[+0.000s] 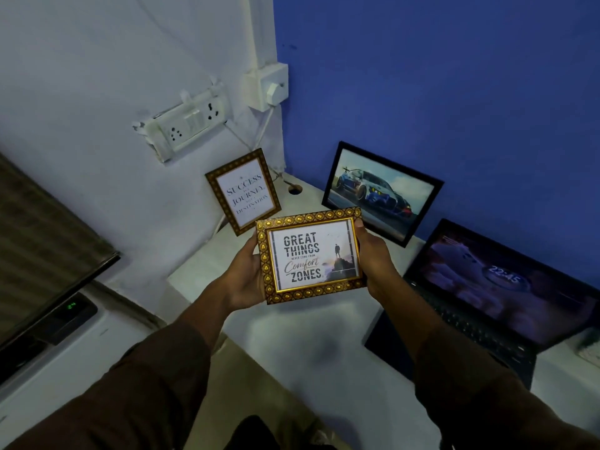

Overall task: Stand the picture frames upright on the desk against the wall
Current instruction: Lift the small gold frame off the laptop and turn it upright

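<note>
I hold a gold-patterned frame (310,254) reading "Great things never come from comfort zones" above the white desk (292,336), picture facing me. My left hand (242,271) grips its left edge and my right hand (373,254) grips its right edge. A second gold frame (243,191) with "Success is a journey" text stands upright on the desk, leaning on the white wall. A black frame (381,193) with a car picture stands leaning against the blue wall.
An open laptop (493,293) sits on the desk at the right. A cable hole (294,189) is in the desk corner, with white cables running up to a socket strip (188,123) and wall plug (268,86). A white appliance (65,345) with a green display stands left of the desk.
</note>
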A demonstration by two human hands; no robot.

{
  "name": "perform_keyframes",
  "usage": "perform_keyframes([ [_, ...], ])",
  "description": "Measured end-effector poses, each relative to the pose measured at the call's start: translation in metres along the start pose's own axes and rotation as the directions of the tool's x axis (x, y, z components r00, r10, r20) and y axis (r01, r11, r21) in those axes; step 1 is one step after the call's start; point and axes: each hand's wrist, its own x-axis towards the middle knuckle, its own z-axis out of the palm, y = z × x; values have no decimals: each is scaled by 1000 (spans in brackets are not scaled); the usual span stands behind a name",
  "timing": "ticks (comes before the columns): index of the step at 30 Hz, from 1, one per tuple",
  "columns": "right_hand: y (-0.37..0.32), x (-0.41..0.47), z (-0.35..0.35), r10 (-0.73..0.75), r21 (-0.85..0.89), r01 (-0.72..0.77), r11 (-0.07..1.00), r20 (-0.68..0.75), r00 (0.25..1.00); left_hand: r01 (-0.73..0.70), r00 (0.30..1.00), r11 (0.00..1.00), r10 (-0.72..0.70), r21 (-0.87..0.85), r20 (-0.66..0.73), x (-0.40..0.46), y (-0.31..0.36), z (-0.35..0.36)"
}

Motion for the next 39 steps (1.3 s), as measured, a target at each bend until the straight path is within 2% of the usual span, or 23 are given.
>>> perform_keyframes([
  [6, 3, 27, -17, -18, -1, 18, 1000, 64, 998, -11, 1000, 996, 9, -94, -15, 30, 0, 7],
  [13, 10, 60, -15, 37, -14, -36, 999, 129, 991, -109, 978, 994, 103, -23, -184, 74, 4, -5],
  [19, 15, 98, -2, 112, 86, -128, 988, 168, 979, -176, 942, 983, 155, -45, -298, 114, 15, -23],
  [25, 17, 149, 18, 144, 159, -167, 973, 148, 978, -163, 923, 986, 148, -14, -354, 160, 37, -52],
  [30, 29, 188, 32, 150, 232, -179, 956, 137, 979, -103, 915, 987, 142, 120, -378, 194, 49, -78],
  [35, 53, 207, 42, 198, 212, -226, 951, 146, 969, 13, 927, 988, 45, 151, -373, 213, 41, -105],
  [39, 70, 203, 43, 224, 182, -237, 954, 88, 971, 14, 917, 989, 45, 145, -396, 219, 27, -109],
])
